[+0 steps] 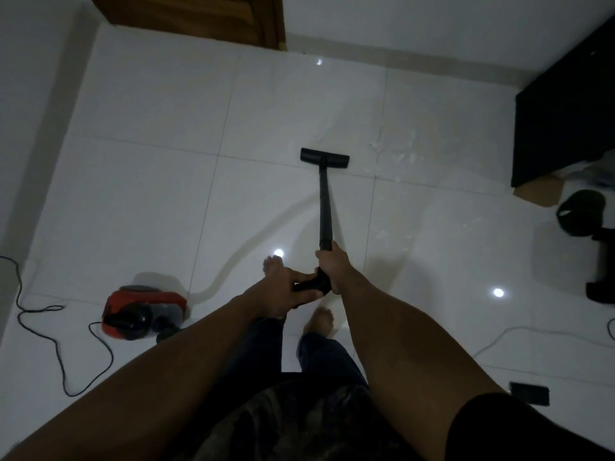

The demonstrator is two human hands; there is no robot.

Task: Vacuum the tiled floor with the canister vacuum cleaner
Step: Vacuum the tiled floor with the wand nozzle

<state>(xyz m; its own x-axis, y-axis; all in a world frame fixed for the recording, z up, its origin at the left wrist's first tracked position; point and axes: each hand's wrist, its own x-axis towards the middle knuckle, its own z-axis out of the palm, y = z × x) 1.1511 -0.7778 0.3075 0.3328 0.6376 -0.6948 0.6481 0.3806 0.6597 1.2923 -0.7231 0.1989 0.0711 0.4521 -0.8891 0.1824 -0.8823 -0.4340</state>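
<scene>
**Hands.** L hand (283,292): fingers curled round the bent black handle (311,287) at the near end of the tube. R hand (332,266): fingers wrapped round the wand (324,201) directly ahead of the L hand, the two hands almost touching. Handle sits inside both grips. The wand leaves the R fist at the thumb side.

**Wand.** Long axis runs near-to-far, almost straight away from the person, leaning slightly left toward the top. It slopes down from the hands to the tiled floor (149,178).

**Floor head.** Floor head (324,155) is on the tile at the wand's far end, set crosswise to the wand and just beyond a grout line.

**Canister.** Red/black canister (143,311) stands on the floor to the person's left, well apart from the head, with a dark power cord (50,327) looping beside it.

**Beyond.** White paper scraps (399,154) lie right of the head. Black cabinet (565,111) at far right, wooden door (199,18) at far wall.
</scene>
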